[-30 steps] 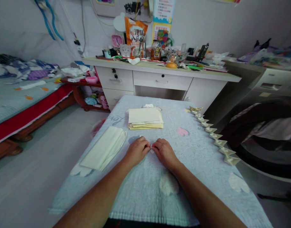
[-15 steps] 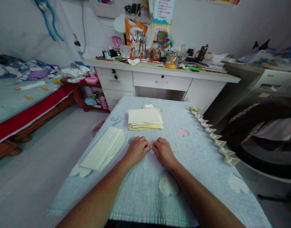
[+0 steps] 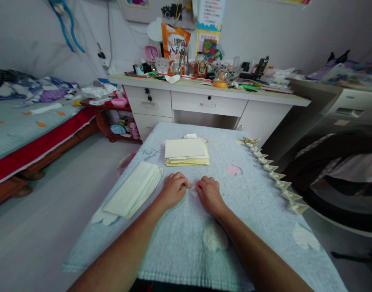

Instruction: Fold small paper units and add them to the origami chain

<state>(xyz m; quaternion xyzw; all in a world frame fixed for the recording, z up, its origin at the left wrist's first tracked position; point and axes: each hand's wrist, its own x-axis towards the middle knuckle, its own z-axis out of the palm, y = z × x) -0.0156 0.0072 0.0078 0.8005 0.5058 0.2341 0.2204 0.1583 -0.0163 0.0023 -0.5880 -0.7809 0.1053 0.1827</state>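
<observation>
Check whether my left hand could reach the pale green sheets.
Probably yes: the left hand is close beside the pale green sheets, and only the patterned cloth shows between them.

Large characters "津味" on the orange bag (smaller print on the wall poster illegible)

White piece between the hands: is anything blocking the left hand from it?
Nothing visible is. The white piece lies between the left hand and the right hand, whose fingers meet its right side. Left contact is too small to tell. The paper stack sits beyond both hands.
</observation>
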